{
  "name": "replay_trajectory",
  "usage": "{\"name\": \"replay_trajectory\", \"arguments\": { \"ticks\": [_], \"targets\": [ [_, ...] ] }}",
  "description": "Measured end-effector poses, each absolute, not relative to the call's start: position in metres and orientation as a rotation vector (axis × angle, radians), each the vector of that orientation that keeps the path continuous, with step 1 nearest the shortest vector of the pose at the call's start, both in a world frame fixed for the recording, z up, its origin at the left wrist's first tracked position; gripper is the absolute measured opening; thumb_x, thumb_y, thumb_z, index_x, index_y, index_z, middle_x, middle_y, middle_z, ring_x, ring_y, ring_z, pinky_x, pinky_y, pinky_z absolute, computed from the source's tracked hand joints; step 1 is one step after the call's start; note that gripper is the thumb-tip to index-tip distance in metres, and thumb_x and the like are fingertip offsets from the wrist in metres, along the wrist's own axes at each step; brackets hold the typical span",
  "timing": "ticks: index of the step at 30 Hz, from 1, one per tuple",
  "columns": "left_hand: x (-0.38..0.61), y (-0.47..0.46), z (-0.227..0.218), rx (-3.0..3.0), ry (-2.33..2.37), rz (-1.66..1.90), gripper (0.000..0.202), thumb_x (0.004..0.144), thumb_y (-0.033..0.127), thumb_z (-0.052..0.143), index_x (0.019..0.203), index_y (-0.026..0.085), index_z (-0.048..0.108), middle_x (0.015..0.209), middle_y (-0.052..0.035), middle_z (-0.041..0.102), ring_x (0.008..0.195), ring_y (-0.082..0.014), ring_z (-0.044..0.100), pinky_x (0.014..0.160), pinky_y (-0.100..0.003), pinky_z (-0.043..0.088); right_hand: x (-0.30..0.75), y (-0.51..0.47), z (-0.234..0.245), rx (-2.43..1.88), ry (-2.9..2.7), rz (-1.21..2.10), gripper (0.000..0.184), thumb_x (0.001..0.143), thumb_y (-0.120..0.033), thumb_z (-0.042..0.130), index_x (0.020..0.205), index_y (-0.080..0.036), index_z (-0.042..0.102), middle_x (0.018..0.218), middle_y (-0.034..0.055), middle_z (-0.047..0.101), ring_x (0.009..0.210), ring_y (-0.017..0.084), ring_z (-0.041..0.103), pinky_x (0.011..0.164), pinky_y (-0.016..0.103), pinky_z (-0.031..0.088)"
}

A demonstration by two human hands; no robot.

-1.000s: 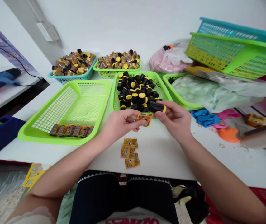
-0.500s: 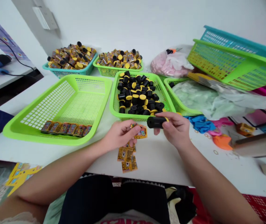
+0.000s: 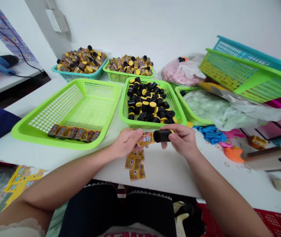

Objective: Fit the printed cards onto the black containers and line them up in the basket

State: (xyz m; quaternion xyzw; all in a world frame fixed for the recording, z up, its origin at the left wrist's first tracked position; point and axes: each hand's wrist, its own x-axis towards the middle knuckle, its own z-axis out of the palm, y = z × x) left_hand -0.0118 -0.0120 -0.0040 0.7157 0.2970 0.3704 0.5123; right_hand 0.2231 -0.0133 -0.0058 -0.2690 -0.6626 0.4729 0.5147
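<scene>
White table (image 3: 170, 174) crowded with green baskets (image 3: 91, 110) just beyond the hands (image 3: 127, 143) (image 3: 182, 141)

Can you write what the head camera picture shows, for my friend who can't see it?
The left hand holds a small yellow printed label up to a black tube with a yellow end, gripped in the right hand. Just beyond them, a green basket holds many more black tubes. Loose labels lie on the white table below the hands.

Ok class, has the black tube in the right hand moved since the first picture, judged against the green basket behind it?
Yes: the black tube in the right hand has moved toward the person, from over the green basket's front rim to just in front of it.
</scene>
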Motion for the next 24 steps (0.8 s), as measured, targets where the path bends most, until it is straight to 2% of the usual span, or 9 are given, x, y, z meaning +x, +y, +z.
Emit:
{"name": "replay_trajectory", "arguments": {
  "ticks": [6,10,13,16,20,22,24],
  "targets": [
    [-0.012,-0.01,-0.004,1.956,0.791,0.959,0.074,0.098,0.068,0.021,0.059,0.016,0.057,0.051,-0.0017,0.058,0.045,-0.0092,0.051,0.046,-0.021,0.038,0.218,-0.016,0.004,-0.71,-1.677,1.094,0.025,0.084,-0.038,0.074,0.102,-0.019,0.074,0.06,0.0011,0.069,0.046,0.015,0.065,0.043,0.025,0.052],
    [-0.012,-0.006,-0.003,2.096,0.824,0.975,0.067,0.099,0.063,0.028,0.075,0.015,0.066,0.062,-0.0021,0.063,0.056,-0.011,0.057,0.056,-0.023,0.042,0.214,-0.018,0.013,-0.78,-1.698,0.98,0.022,0.085,-0.028,0.073,0.106,-0.022,0.073,0.064,0.0005,0.071,0.051,0.013,0.066,0.041,0.02,0.049],
    [-0.012,-0.004,-0.003,2.101,0.838,0.999,0.065,0.099,0.063,0.03,0.087,0.013,0.07,0.071,-0.0043,0.068,0.064,-0.0136,0.062,0.063,-0.025,0.046,0.214,-0.016,0.015,-0.769,-1.676,0.932,0.024,0.083,-0.023,0.075,0.107,-0.025,0.072,0.071,-0.0008,0.071,0.057,0.011,0.067,0.046,0.02,0.052],
    [-0.012,-0.006,-0.004,2.056,0.812,1.024,0.066,0.1,0.062,0.028,0.087,0.013,0.071,0.073,-0.0052,0.069,0.067,-0.0148,0.064,0.068,-0.027,0.049,0.216,-0.014,0.015,-0.769,-1.674,0.92,0.022,0.083,-0.025,0.075,0.105,-0.026,0.073,0.074,-0.0011,0.068,0.056,0.011,0.067,0.048,0.021,0.054],
    [-0.013,-0.006,-0.006,2.064,0.787,1.032,0.068,0.101,0.06,0.025,0.085,0.013,0.072,0.073,-0.0058,0.07,0.066,-0.0144,0.065,0.068,-0.026,0.05,0.217,-0.013,0.013,-0.78,-1.685,0.964,0.021,0.083,-0.033,0.075,0.102,-0.023,0.073,0.069,-0.0013,0.065,0.05,0.012,0.064,0.045,0.024,0.054],
    [-0.012,-0.005,-0.007,2.116,0.755,1.004,0.063,0.102,0.057,0.028,0.092,0.014,0.073,0.082,-0.0067,0.073,0.067,-0.014,0.065,0.068,-0.026,0.05,0.217,-0.014,0.013,-0.792,-1.687,0.987,0.022,0.082,-0.034,0.076,0.101,-0.023,0.073,0.069,-0.0014,0.064,0.05,0.012,0.063,0.044,0.024,0.053],
    [-0.011,-0.003,-0.006,2.191,0.702,0.99,0.052,0.102,0.051,0.035,0.105,0.016,0.072,0.098,-0.0079,0.076,0.078,-0.0149,0.068,0.074,-0.027,0.052,0.217,-0.014,0.012,-0.81,-1.679,1.008,0.025,0.081,-0.034,0.077,0.103,-0.023,0.073,0.069,-0.0018,0.064,0.051,0.011,0.063,0.044,0.023,0.053]
  ]
}}
